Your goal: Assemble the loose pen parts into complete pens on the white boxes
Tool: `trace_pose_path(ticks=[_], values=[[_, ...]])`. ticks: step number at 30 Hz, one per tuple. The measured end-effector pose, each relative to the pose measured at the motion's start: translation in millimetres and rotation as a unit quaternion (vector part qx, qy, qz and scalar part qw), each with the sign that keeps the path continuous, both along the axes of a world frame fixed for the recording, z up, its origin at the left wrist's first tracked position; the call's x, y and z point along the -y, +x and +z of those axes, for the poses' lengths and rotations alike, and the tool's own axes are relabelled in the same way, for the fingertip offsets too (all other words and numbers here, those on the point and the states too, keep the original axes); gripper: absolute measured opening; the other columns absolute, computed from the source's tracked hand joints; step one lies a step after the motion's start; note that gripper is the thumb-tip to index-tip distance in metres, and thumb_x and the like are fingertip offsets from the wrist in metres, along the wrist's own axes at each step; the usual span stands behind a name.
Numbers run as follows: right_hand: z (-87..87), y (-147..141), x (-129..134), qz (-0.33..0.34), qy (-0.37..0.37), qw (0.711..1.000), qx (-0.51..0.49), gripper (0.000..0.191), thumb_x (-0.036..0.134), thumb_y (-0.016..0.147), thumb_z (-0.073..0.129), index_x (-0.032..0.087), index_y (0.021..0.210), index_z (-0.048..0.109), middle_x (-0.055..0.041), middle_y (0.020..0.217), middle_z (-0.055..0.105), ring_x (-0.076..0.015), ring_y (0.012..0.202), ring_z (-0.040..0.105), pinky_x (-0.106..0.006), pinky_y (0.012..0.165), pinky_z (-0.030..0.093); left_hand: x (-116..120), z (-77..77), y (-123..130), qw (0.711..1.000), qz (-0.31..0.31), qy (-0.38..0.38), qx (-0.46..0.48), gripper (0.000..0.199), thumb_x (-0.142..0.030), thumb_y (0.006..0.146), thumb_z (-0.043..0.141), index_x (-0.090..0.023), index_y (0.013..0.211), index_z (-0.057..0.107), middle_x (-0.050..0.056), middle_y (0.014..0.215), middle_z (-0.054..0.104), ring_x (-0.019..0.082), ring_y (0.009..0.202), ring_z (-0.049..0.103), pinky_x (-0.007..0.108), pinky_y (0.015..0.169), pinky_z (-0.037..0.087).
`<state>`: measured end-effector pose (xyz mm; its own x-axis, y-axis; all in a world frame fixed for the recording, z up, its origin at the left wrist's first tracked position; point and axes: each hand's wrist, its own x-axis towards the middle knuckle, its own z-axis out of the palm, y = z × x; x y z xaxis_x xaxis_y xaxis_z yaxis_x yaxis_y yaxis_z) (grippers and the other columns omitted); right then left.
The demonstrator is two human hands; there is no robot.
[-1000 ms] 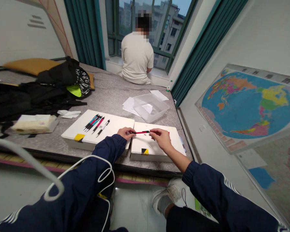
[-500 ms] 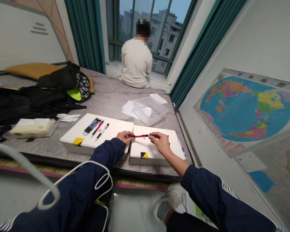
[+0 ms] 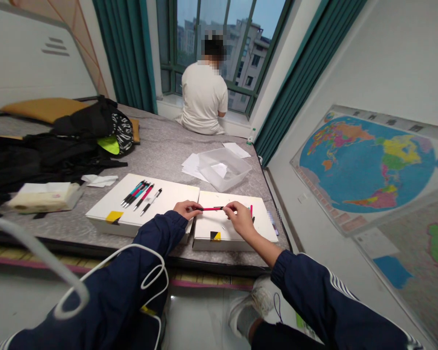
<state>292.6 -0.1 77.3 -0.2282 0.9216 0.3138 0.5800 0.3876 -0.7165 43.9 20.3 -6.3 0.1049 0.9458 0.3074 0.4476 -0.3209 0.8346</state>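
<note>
A red and black pen [image 3: 212,209] is held level between my two hands, above the right white box [image 3: 237,244]. My left hand [image 3: 188,209] pinches its left end, and my right hand [image 3: 240,217] pinches its right end. Several pens [image 3: 135,193] lie side by side on the left white box [image 3: 105,226], with a black and white pen [image 3: 151,202] at their right. A red piece [image 3: 251,210] lies on the right box, partly hidden behind my right hand.
Behind the boxes are a clear plastic tray [image 3: 237,180] and white papers [image 3: 191,165]. A tissue pack [image 3: 45,198] and black bags [image 3: 40,153] lie at the left. A person [image 3: 204,97] sits by the window. A white cable [image 3: 131,246] crosses my left sleeve.
The view has shifted slightly, so the boxes and bed sit a little lower and further left. Both hands keep their hold on the pen.
</note>
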Motion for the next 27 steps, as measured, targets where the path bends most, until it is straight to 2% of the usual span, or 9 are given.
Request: trace_pose_path(ticks=[4,9,12,14,20,23,27], values=[[-0.9,1.0,5.6,0.004,0.033,0.996,0.085,0.025,0.034,0.093,0.045,0.018,0.08,0.058,-0.003,0.076,0.063,-0.0158,0.072,0.056,-0.025,0.068,0.038,1.3,0.6,1.3,1.0,-0.006,0.002,0.01,0.026,-0.04,0.07,0.071,-0.02,0.086,0.075,0.003,0.078,0.07,0.013,0.065,0.058,0.023,0.055,0.042],[-3.5,0.0,8.5,0.016,0.007,0.988,0.152,0.037,0.035,0.098,0.035,0.018,0.072,0.055,-0.0022,0.066,0.059,-0.0151,0.064,0.054,-0.025,0.063,0.033,1.5,0.2,0.9,1.0,-0.014,0.012,0.004,0.026,-0.04,0.07,0.071,-0.021,0.087,0.075,0.003,0.077,0.069,0.013,0.066,0.058,0.023,0.055,0.043],[-2.9,2.7,8.2,0.035,-0.03,0.988,0.146,0.046,0.041,0.099,0.031,0.018,0.065,0.054,-0.0023,0.062,0.058,-0.0146,0.062,0.054,-0.024,0.062,0.033,0.0,-2.9,0.0,1.0,-0.018,0.014,0.005,0.026,-0.04,0.07,0.072,-0.021,0.087,0.075,0.003,0.079,0.07,0.013,0.066,0.059,0.023,0.056,0.043],[-1.7,5.5,9.1,0.043,-0.043,0.989,0.136,0.047,0.043,0.098,0.032,0.017,0.068,0.056,-0.0025,0.063,0.059,-0.0145,0.063,0.055,-0.024,0.062,0.033,-1.5,-6.1,-0.6,1.0,-0.017,0.016,0.004,0.026,-0.04,0.07,0.072,-0.021,0.088,0.075,0.004,0.08,0.071,0.013,0.066,0.059,0.023,0.057,0.044],[0.4,8.4,13.8,0.078,-0.03,0.992,0.098,0.024,0.035,0.096,0.042,0.018,0.089,0.057,-0.0012,0.075,0.064,-0.0143,0.07,0.058,-0.023,0.066,0.036,-5.1,-12.9,-1.8,0.999,-0.021,0.026,-0.005,0.026,-0.041,0.071,0.072,-0.021,0.088,0.075,0.004,0.078,0.071,0.013,0.067,0.059,0.023,0.058,0.043],[0.0,7.0,12.8,0.079,-0.035,0.992,0.092,0.027,0.034,0.097,0.039,0.018,0.082,0.056,-0.0008,0.07,0.063,-0.0138,0.067,0.058,-0.023,0.064,0.036,-4.4,-12.2,-1.9,0.999,-0.021,0.026,-0.004,0.026,-0.041,0.071,0.071,-0.021,0.088,0.075,0.004,0.078,0.07,0.013,0.066,0.058,0.023,0.056,0.042],[-1.3,6.1,10.2,0.062,-0.057,0.991,0.1,0.045,0.041,0.098,0.033,0.018,0.066,0.054,-0.0009,0.059,0.06,-0.0141,0.062,0.057,-0.023,0.062,0.036,-1.4,-6.7,-1.1,0.999,-0.023,0.022,-0.003,0.025,-0.04,0.07,0.072,-0.021,0.087,0.075,0.003,0.077,0.071,0.013,0.065,0.058,0.024,0.057,0.042]])
